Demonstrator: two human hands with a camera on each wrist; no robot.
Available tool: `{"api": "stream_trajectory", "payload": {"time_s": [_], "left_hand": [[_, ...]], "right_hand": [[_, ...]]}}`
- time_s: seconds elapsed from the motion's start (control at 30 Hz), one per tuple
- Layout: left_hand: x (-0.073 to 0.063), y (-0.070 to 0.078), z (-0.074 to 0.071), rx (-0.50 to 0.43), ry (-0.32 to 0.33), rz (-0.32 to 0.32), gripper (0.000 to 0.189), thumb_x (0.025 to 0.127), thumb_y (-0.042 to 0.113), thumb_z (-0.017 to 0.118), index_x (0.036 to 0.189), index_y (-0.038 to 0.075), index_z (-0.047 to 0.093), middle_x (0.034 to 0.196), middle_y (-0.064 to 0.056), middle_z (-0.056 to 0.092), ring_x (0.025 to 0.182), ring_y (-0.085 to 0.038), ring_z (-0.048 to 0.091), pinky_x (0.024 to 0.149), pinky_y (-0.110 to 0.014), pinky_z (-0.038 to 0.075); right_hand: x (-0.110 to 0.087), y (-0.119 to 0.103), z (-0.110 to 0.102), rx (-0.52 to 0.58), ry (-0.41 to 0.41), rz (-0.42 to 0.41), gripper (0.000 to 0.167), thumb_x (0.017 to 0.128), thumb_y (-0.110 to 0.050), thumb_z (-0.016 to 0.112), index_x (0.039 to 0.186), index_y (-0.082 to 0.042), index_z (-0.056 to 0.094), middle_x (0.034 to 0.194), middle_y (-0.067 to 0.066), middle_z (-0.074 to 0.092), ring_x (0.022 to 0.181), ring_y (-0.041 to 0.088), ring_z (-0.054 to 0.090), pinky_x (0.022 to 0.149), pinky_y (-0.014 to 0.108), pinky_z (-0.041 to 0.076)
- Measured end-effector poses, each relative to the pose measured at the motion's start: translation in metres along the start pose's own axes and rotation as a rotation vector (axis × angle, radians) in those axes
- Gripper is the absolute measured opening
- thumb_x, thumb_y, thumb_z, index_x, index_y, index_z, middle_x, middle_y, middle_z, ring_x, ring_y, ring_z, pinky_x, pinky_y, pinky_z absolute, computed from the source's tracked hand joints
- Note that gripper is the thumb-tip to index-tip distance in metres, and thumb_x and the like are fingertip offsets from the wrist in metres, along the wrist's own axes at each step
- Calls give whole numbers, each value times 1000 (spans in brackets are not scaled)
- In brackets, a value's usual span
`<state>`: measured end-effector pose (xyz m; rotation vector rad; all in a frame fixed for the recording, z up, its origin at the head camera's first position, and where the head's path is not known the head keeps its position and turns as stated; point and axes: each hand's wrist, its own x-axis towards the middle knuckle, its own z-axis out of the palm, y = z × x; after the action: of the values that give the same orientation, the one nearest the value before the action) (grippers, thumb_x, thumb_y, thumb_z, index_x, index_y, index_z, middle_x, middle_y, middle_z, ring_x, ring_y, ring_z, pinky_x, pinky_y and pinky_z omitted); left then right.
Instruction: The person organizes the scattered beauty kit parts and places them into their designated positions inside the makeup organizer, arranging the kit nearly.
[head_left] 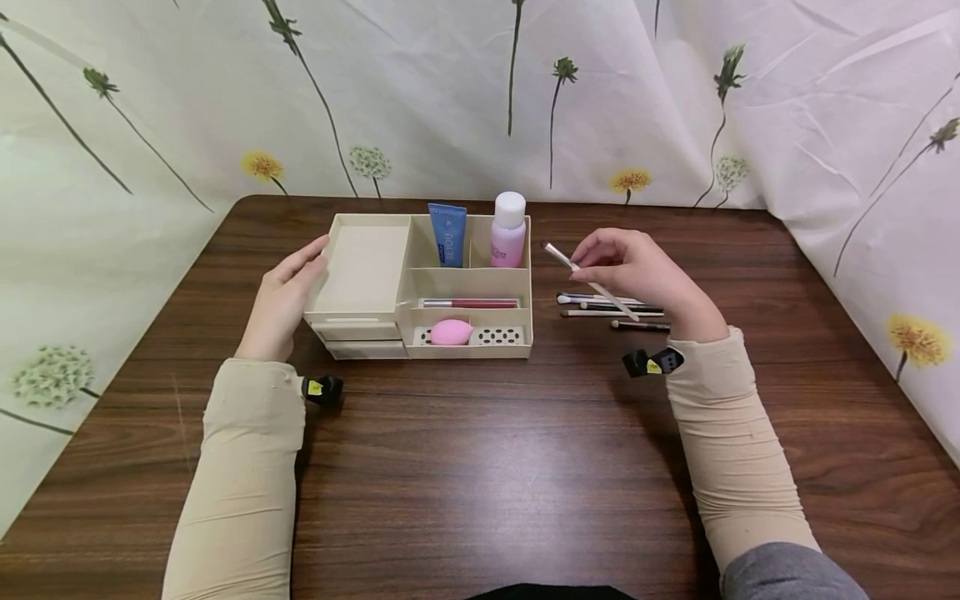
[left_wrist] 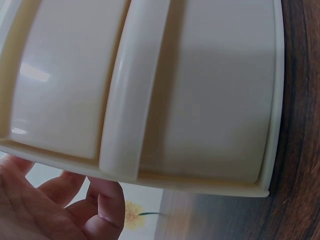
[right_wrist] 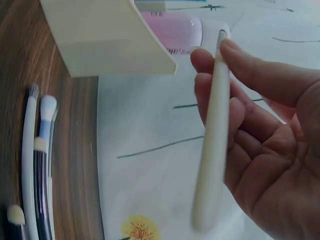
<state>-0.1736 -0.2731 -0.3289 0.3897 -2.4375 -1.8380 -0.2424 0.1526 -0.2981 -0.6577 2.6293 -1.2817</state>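
Observation:
My right hand (head_left: 626,265) pinches a white-handled makeup brush (head_left: 600,289) between thumb and fingertips, just right of a cream desk organizer (head_left: 367,262). In the right wrist view the brush handle (right_wrist: 212,145) points down toward the camera, its head end hidden past the thumb. Several makeup brushes (head_left: 600,314) with black or pale handles lie on the table under that hand. My left hand (head_left: 281,296) rests against the organizer's left side, fingers fairly straight. The left wrist view shows this hand (left_wrist: 65,205) beside the organizer's drawer fronts (left_wrist: 215,105).
The organizer's back compartments hold a blue tube (head_left: 450,236) and a pink bottle with a white cap (head_left: 507,233). A red lip gloss tube (head_left: 480,304) lies in the middle one, and a pink makeup sponge (head_left: 452,332) in front. A flowered cloth (head_left: 450,100) hangs behind the brown table (head_left: 465,483).

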Motion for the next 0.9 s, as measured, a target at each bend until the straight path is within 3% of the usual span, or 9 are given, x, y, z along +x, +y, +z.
{"api": "stream_trajectory", "payload": {"time_s": [0.2,0.47,0.9], "left_hand": [[0,0,0,3,-1,0,52,103,46,47,151,30,42,163,2,29,150,-19,23,124,-44,17],[1,2,1,-19,6,8,51,102,45,48,150,29,44,162,2,31,149,-17,25,123,-41,18],[-1,1,0,-22,8,6,51,102,45,48,150,29,44,162,2,31,149,-17,25,124,-41,18]], "right_hand": [[1,-4,5,112,-41,-58,16,91,-8,72,104,1,69,90,6,74,74,6,65,62,21,53],[0,-13,13,215,-80,-84,21,92,-7,70,110,4,69,84,-7,74,69,9,67,65,26,58],[-1,-28,40,418,35,-103,18,89,-2,72,106,2,71,74,-6,69,61,7,59,59,23,54]]}}
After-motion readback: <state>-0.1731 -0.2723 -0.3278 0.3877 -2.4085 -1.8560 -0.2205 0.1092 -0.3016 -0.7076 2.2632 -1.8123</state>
